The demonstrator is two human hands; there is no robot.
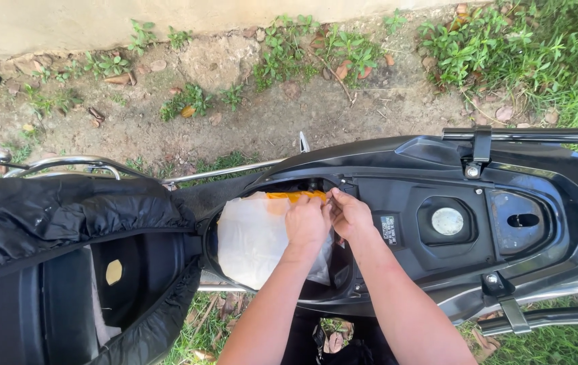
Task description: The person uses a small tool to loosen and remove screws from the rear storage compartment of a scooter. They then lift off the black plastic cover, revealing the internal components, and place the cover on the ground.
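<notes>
I look down on a black scooter with its seat (59,216) flipped open to the left. In the under-seat storage compartment (343,297) lies a cloudy white plastic bag (251,236) with something orange (295,196) at its top edge. My left hand (306,223) rests on the bag, fingers curled at the orange part. My right hand (351,213) is pressed beside it, pinching at the same spot near the compartment's upper rim. What exactly the fingers grip is hidden.
To the right of the compartment sit a round silver fuel cap (447,221) and the rear grab rail (532,135). Chrome bars (65,162) run behind the seat. Dirt, weeds and a concrete wall (167,20) lie beyond; grass lies below.
</notes>
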